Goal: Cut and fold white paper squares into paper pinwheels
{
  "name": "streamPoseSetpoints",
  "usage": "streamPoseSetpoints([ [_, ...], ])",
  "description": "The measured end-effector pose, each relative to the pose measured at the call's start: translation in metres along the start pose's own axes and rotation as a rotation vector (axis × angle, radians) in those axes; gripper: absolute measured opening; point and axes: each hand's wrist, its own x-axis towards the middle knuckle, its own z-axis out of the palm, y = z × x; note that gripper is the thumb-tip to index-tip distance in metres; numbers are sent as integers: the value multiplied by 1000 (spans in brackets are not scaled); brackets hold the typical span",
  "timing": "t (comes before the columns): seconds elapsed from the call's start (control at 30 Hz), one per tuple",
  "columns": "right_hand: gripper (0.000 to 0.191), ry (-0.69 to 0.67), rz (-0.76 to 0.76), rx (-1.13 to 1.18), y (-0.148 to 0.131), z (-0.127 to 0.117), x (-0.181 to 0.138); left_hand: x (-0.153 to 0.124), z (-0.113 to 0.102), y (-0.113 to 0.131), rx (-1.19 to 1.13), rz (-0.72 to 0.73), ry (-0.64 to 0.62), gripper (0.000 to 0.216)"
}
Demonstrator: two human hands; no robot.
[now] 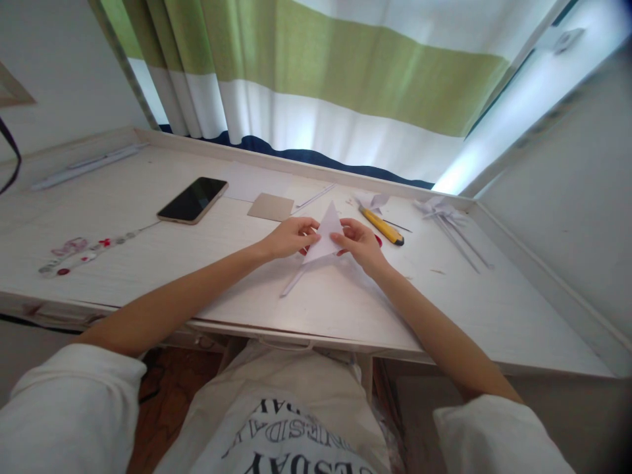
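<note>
Between my two hands is a white sheet of paper point(324, 241) that shows as a triangle with its tip pointing away from me. My left hand point(292, 237) pinches its left edge between thumb and fingers. On the other side, my right hand point(363, 243) grips the right edge, thumb on top. A thin rolled paper stick point(292, 282) lies on the table just below the paper, partly hidden by it. Right of my right hand rests a yellow utility knife point(382, 226), and a small red thing point(378, 241) peeks out beside the fingers.
A square of brown card point(271, 207) and a phone point(193, 199) lie to the left on the white table point(237, 289). Paper pinwheels on sticks point(447, 214) lie at the right. A beaded phone strap point(93, 250) is at far left. A striped curtain point(316, 72) hangs behind.
</note>
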Motion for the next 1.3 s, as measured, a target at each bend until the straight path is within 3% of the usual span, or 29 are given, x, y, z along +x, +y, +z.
streamPoseSetpoints([
  [0.1, 44, 20, -73, -8, 2, 0, -1, -1, 1, 1, -20, -31, -4, 11],
  [0.4, 19, 81, -280, -109, 5, -1, -2, 0, 3, -1, -162, -174, -106, 17],
  [0.63, 27, 111, -380, -279, 2, -1, -6, 1, 0, -2, -280, -219, -144, 38],
  [0.8, 31, 63, -422, -358, -1, -1, -11, -2, 2, -1, -264, -198, -175, 26],
  [1.0, 31, -2, -358, -301, -7, 1, -12, -2, 2, -2, -266, -147, -158, 23],
  [1.17, 33, 37, -201, -161, -5, -9, -1, -2, 2, -1, -260, -123, -138, 25],
  [1.3, 45, -4, -75, -110, -4, -18, 6, -1, 2, -1, -231, -116, -121, 23],
])
